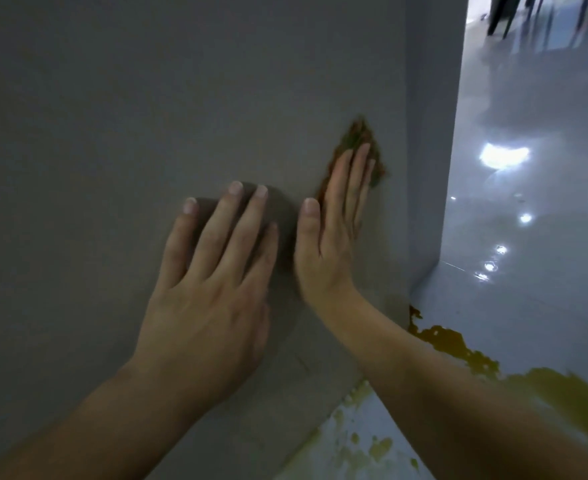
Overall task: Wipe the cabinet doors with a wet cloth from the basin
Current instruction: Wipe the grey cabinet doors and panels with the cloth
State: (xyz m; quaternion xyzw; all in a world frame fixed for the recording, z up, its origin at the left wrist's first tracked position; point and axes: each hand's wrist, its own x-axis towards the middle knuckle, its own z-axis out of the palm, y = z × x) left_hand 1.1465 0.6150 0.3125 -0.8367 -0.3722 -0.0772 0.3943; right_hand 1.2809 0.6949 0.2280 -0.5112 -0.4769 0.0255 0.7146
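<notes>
The left hand [213, 289] lies flat on the grey cabinet door [181, 98], palm against the surface, its fingers [230, 220] straight and slightly spread, grasping nothing. Just to its right, the right hand [330, 237] is also pressed to the door, seen partly edge-on, with its fingers [351, 178] straight and held together and the thumb pointing up alongside them. Under those fingertips sits a brown-green cloth [356, 133], pinned flat against the door rather than gripped. Only its upper part and right fringe show past the fingers, and its outline is blurred. The cloth lies near the door's right edge, where the cabinet turns a corner into a paler grey side panel [431, 133]. The two hands are close together, the left little finger near the right thumb, but whether they touch cannot be told. Both bare forearms reach in from the bottom of the view. At the foot of the cabinet, a yellow-brown spill [458, 344] spreads over the glossy pale floor [527, 237], which reflects bright spots of light. Dark chair legs [503, 15] stand far off at the top right.
</notes>
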